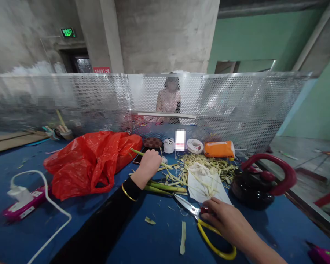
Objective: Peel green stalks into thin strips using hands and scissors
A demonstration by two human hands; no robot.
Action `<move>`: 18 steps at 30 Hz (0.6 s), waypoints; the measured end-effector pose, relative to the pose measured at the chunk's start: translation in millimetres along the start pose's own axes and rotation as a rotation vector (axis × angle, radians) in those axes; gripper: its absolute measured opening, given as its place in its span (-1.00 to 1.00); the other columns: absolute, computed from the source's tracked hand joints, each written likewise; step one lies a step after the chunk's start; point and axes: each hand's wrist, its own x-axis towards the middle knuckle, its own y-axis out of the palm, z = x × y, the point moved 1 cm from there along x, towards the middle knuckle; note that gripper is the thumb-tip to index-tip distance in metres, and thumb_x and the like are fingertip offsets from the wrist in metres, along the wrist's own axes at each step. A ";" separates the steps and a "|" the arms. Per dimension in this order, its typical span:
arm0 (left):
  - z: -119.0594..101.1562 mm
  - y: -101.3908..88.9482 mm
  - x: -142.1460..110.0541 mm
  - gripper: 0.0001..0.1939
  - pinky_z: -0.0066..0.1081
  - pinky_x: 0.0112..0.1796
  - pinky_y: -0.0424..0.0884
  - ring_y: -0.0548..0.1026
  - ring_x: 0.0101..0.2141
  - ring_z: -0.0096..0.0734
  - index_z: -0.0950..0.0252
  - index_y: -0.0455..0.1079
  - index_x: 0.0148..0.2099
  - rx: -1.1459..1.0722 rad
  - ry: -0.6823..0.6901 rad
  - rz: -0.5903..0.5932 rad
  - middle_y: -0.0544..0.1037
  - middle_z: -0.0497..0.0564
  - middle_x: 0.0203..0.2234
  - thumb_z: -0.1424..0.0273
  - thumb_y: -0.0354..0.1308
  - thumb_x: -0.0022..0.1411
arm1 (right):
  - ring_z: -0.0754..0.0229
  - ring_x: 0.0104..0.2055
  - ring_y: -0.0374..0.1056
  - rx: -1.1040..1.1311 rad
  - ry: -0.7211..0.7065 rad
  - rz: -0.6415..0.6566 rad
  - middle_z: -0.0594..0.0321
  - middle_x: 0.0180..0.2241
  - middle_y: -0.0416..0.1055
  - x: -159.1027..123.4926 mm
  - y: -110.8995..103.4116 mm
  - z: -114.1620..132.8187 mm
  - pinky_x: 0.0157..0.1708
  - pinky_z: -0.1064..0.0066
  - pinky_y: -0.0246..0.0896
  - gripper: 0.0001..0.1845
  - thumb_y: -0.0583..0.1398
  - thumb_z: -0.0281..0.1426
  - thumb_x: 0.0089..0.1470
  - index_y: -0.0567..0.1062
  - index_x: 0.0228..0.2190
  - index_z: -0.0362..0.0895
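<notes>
My left hand (149,165) is closed around a thin green stalk (136,151), whose end sticks out to the upper left. Below its wrist, several thicker green stalks (165,187) lie on the blue table. My right hand (218,216) has its fingers curled over the dark red part beside the pivot of the scissors (194,211), and covers some of the handles. One yellow handle loop shows below the palm, and the blades point at the stalks' cut ends. White paper (206,187) with strips on it lies just beyond the right fingers.
Peeled strips (220,165) are heaped behind the paper. A dark kettle (253,189) stands at right, a red plastic bag (85,161) at left. A white cable runs from a purple power strip (30,205). A perforated metal screen (99,99) crosses the back; a person sits beyond it.
</notes>
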 end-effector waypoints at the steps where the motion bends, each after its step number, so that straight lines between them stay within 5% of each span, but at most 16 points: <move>1: 3.4 -2.2 -3.5 -0.76 -0.32 -0.33 0.21 0.45 -0.31 -0.23 0.39 0.51 -0.38 0.001 -0.021 -0.005 0.55 0.21 -0.40 0.64 0.03 0.16 | 0.12 -0.34 0.43 -0.009 0.004 -0.031 0.19 -0.32 0.47 2.6 -4.5 1.6 -0.39 0.37 0.17 -0.80 0.07 -0.29 0.16 0.48 -0.31 -0.03; 8: 5.8 -3.9 -6.1 -0.75 -0.32 -0.30 0.23 0.43 -0.26 -0.22 0.33 0.50 -0.21 -0.067 -0.028 -0.121 0.51 0.16 -0.33 0.52 -0.03 0.25 | 0.11 -0.34 0.39 -0.086 -0.017 -0.195 0.17 -0.38 0.46 61.5 -27.8 28.1 -0.38 0.38 0.09 -0.76 0.09 -0.32 0.17 0.51 -0.43 -0.09; 14: -17.0 13.8 -3.6 -0.83 -0.31 -0.32 0.25 0.42 -0.33 -0.24 0.29 0.47 -0.28 -0.134 0.136 -0.114 0.50 0.08 -0.38 0.50 0.04 0.22 | 0.15 -0.33 0.41 -0.038 -0.028 -0.169 0.15 -0.29 0.51 123.8 14.5 35.8 -0.39 0.44 0.11 -0.78 0.25 -0.32 -0.01 0.55 -0.28 -0.12; 18: -17.9 17.0 -4.0 -0.86 -0.28 -0.30 0.25 0.40 -0.31 -0.22 0.27 0.44 -0.25 -0.164 0.176 -0.131 0.49 0.07 -0.36 0.49 0.04 0.23 | 0.19 -0.32 0.42 -0.008 -0.039 -0.170 0.21 -0.37 0.53 132.0 35.9 31.9 -0.36 0.48 0.10 -0.87 0.17 -0.47 0.02 0.55 -0.44 -0.11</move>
